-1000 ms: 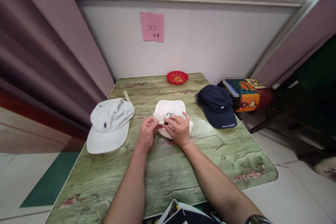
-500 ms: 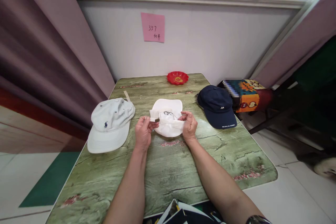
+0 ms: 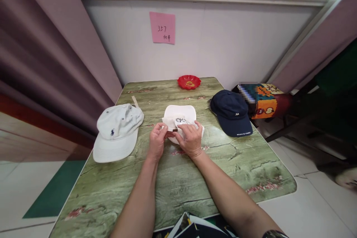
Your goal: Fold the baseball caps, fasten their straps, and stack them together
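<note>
Head: red dish (image 3: 189, 82) beyond white cap (image 3: 180, 112)

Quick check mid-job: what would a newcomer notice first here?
The red dish at the far end of the table likely jumps out first, below and right of the pink note on the wall. Then the left hand and right hand at the white cap, between the grey cap on the left and navy cap on the right.
</note>
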{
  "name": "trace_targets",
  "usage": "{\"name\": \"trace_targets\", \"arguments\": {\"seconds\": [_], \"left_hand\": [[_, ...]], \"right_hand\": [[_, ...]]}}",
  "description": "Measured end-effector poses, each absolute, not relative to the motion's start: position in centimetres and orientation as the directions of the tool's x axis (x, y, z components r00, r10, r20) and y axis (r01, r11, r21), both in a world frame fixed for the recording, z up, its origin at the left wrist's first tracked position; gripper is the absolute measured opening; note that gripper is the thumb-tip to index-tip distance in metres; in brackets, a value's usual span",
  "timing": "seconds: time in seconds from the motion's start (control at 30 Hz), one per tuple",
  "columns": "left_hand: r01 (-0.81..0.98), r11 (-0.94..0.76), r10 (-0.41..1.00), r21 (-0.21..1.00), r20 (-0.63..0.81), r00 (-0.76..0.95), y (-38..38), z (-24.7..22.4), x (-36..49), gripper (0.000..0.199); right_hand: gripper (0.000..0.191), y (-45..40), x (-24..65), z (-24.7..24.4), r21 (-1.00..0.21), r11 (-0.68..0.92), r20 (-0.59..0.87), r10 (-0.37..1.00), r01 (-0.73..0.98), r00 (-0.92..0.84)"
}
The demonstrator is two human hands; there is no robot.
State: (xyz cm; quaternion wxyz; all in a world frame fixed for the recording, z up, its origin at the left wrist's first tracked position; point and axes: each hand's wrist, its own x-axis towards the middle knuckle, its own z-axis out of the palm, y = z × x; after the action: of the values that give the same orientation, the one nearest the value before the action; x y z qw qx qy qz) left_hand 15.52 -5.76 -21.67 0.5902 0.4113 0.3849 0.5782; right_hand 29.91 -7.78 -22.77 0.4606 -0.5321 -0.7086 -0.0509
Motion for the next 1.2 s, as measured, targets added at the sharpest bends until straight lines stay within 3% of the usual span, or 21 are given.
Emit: {"name": "trace_targets", "arguments": {"seconds": [0.2,0.37,0.8,0.97,1.1,1.2], "left_hand": [[-0.346,-0.019,0.995,0.938,0.052,0.087,-5.9,-22.0,15.7,0.024],[-0.291,-0.072,0.996,0.954,0.083,0.025,-5.9,-22.0,15.6,0.021],[-0.168,-0.106,0.994,0.980,0.104,-0.021,-5.8,-22.4,15.3,0.021],[0.076,-0.267,0.961,0.961,0.272,-0.057,-6.1,-21.7,15.5,0.020],[0.440,-0.467,0.859,0.766,0.511,0.023,-6.7,-21.0,15.8,0.030],[0.514,-0.540,0.827,0.667,0.533,0.177,-7.0,-20.9,15.9,0.031]], "right_hand": [[0.018,-7.3,30.3,-23.2,-0.481,0.466,0.720,0.693,0.742,0.032],[0.015,-7.3,30.2,-23.2,-0.530,0.452,0.710,0.699,0.718,0.084],[0.015,-7.1,30.3,-23.2,-0.551,0.437,0.678,0.731,0.710,0.077],[0.016,-7.1,30.3,-23.2,-0.544,0.421,0.656,0.753,0.726,0.054],[0.012,-7.3,30.4,-23.1,-0.488,0.443,0.661,0.750,0.752,-0.013],[0.013,-7.7,30.6,-22.8,-0.458,0.468,0.666,0.744,0.755,-0.057]]}}
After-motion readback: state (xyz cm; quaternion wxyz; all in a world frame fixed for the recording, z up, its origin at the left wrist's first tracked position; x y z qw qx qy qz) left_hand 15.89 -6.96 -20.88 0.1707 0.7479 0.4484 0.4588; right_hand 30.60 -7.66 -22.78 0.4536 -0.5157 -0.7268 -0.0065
